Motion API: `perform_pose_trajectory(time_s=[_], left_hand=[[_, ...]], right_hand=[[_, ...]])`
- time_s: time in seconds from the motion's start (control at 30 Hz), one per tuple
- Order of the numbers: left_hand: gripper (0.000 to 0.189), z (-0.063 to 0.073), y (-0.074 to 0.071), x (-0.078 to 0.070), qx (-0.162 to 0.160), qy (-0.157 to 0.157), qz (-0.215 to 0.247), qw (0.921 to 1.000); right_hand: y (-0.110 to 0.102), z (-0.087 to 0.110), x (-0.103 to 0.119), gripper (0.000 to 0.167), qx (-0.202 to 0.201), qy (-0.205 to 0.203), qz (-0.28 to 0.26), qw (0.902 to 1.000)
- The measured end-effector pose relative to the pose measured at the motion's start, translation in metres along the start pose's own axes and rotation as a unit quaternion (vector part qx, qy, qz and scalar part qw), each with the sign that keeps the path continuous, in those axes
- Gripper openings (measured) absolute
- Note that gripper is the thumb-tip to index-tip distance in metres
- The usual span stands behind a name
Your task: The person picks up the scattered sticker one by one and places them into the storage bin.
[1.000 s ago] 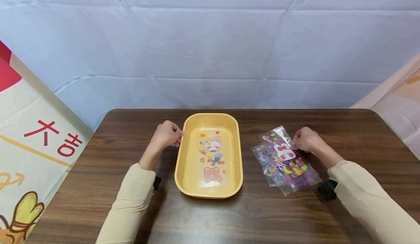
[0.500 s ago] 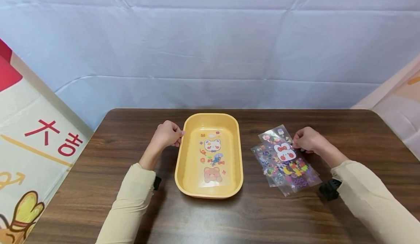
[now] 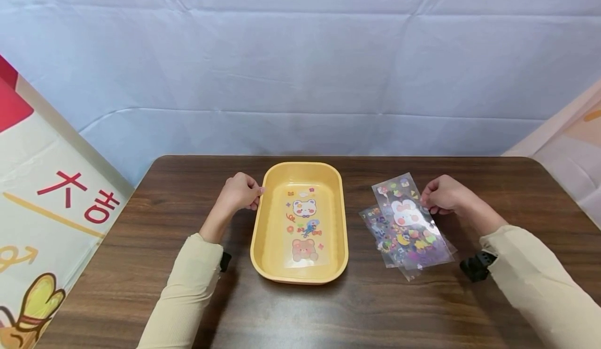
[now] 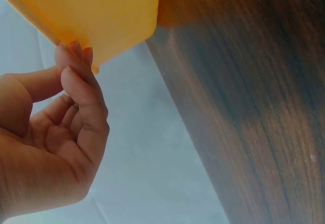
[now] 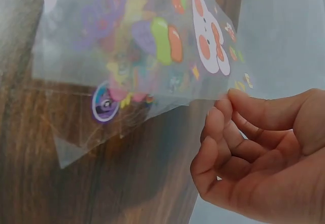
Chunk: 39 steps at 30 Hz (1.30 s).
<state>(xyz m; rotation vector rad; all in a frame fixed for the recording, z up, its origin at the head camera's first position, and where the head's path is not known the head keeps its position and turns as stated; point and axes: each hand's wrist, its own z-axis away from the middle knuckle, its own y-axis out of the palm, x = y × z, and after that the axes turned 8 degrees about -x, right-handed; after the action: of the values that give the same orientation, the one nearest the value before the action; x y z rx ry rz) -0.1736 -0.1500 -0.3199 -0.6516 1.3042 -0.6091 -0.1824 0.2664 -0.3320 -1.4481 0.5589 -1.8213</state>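
A yellow tray (image 3: 257, 244) stands mid-table, with a clear sticker sheet (image 3: 305, 229) printed with bears lying in it. My left hand (image 3: 241, 191) pinches the tray's left rim between thumb and fingers, as the left wrist view shows. To the tray's right, my right hand (image 3: 443, 195) pinches the right edge of a clear sticker sheet with a white rabbit (image 3: 406, 213). In the right wrist view this rabbit sheet (image 5: 162, 41) is lifted off the sheets under it. Beneath it lie other clear sticker sheets (image 3: 371, 224), partly covered.
All of this is on a dark wood-grain table (image 3: 300, 312). A pale cloth (image 3: 300, 67) hangs behind the table's back edge. At the left hangs a printed banner (image 3: 70, 224) with red characters.
My right hand has raised the rabbit sticker sheet and shifted it slightly up and away from the sheets below. The left hand and the tray have stayed in place.
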Motion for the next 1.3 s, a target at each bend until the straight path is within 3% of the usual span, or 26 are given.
perform_pose_trajectory(time_s=[1.3], left_hand=[[0.034, 0.003, 0.004, -0.002, 0.002, 0.013, -0.004, 0.9999]], right_hand=[[-0.013, 0.005, 0.009, 0.011, -0.004, -0.026, -0.056, 0.9981]])
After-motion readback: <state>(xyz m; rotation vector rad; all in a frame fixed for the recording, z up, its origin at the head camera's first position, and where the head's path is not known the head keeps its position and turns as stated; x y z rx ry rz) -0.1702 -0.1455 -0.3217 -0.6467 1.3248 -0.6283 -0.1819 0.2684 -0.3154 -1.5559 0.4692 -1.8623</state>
